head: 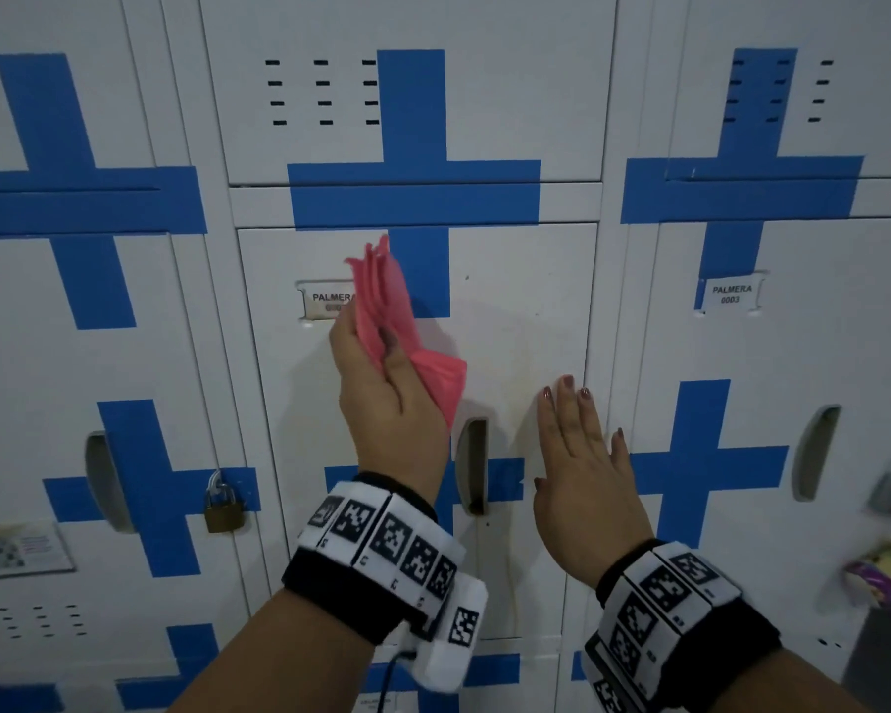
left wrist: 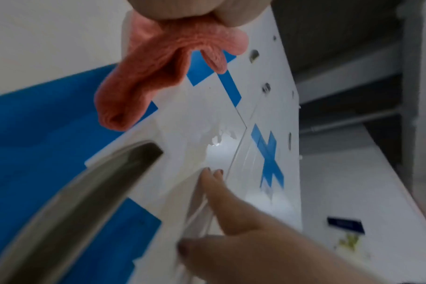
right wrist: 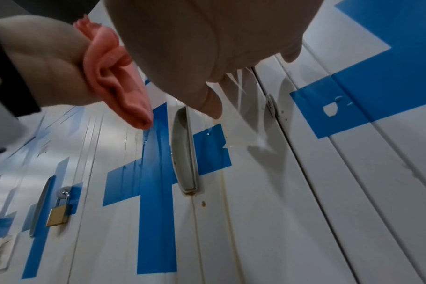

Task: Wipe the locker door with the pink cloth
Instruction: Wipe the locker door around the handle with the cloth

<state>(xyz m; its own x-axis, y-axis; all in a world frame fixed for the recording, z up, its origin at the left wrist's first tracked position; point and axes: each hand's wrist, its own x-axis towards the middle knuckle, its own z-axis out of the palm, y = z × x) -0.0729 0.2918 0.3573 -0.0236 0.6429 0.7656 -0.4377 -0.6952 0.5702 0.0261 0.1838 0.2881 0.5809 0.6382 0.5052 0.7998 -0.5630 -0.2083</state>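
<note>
**Pink cloth held at the locker door**

At frame centre, the left hand (head: 381, 383) clasps the bunched pink cloth (head: 387, 301) in its grip against the locker door (head: 515, 311), beside the name label (head: 325, 301). Lower right, the right hand (head: 582, 481) lies flat on the door, fingers straight, grasping nothing.

My left hand (head: 381, 388) is raised, fingers curled in a grip; my right hand (head: 582, 481) is flat, fingers straight and together.
</note>
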